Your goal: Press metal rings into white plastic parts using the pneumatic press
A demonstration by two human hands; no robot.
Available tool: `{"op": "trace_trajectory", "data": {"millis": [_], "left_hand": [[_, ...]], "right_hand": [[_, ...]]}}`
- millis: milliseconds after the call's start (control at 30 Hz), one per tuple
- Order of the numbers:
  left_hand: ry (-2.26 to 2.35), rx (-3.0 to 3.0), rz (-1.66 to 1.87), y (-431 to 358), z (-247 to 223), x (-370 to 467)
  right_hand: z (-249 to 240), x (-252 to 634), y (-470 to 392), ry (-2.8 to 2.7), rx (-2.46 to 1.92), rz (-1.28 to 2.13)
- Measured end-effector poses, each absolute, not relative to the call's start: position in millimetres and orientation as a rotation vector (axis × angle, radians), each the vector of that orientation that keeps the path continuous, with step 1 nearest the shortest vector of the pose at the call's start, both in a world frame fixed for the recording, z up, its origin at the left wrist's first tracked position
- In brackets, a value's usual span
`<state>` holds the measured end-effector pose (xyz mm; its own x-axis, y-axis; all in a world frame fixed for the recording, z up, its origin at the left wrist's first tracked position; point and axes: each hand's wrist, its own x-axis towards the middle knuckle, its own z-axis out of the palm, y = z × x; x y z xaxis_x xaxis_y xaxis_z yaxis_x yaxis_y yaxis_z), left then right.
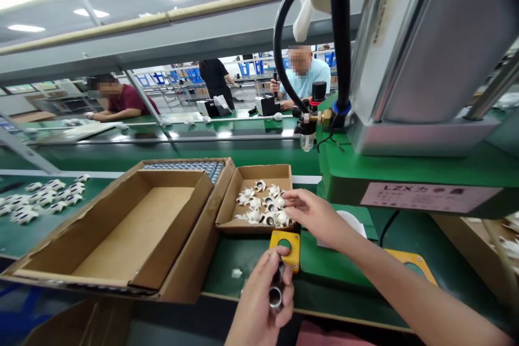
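My left hand (265, 297) is closed around short metal tubes; the open end of one metal tube (275, 297) faces up, and another sits partly hidden under my fingers. My right hand (310, 211) reaches over the right side of a small cardboard box (227, 208), fingers stretched out. Its fingertips are at the edge of a pile of white finned impellers (254, 203), some with dark round centres; whether they touch one, I cannot tell. Just beyond my left hand sits a yellow push-button box (298, 251) with a green button.
A large cardboard tray (121, 238) rests on a box holding rows of metal tubes (182, 166). More white impellers (52, 194) lie far left. A green press (405, 184) stands at right, with another yellow button box (417, 262) below. Other people work across the line.
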<state>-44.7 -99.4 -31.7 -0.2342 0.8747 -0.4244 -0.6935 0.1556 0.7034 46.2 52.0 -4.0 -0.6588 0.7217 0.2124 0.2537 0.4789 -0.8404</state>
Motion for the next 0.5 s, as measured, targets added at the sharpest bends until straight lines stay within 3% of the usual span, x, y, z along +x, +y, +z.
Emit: {"op": "trace_trajectory", "data": {"millis": [167, 500], "left_hand": [[0.972, 0.169, 1.477, -85.5, -28.9, -39.4], [1.09, 0.322, 1.433, -63.3, -18.9, -17.5]], "right_hand": [[2.2, 122.3, 27.8, -2.172, -0.835, 1.348], [-23.9, 290.3, 28.0, -1.842, -1.366, 1.05]]}}
